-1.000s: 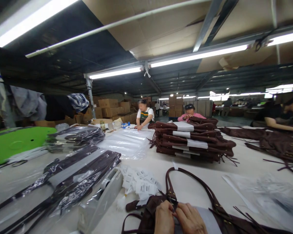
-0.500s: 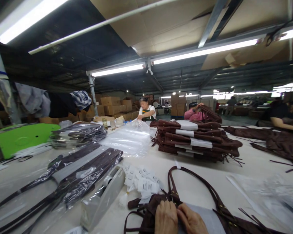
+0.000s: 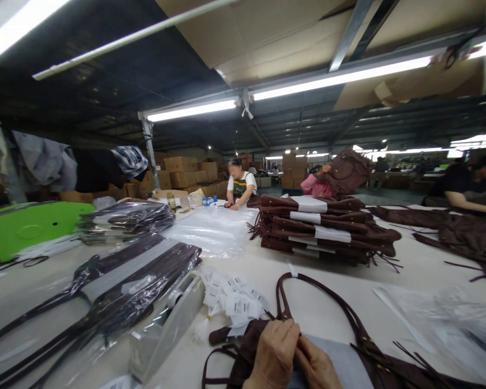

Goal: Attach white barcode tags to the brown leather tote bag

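Observation:
A dark brown bag with long straps lies at the near table edge. My left hand rests on it with fingers curled, pinching at the base of the strap. My right hand is closed beside it, fingertips meeting the left hand at the same spot. What the fingers pinch is too small to make out. A grey sheet sits inside the bag under my right hand. A pile of white barcode tags lies just beyond the bag.
A tape dispenser stands left of the bag, next to bagged brown bags. A stack of brown bags sits mid-table, clear plastic bags beyond. Other people work at the far end and right. A green object lies far left.
My left hand has slid up over the strap base, covering more of my right hand. A far person lifted a brown bag; another flattened the plastic bags.

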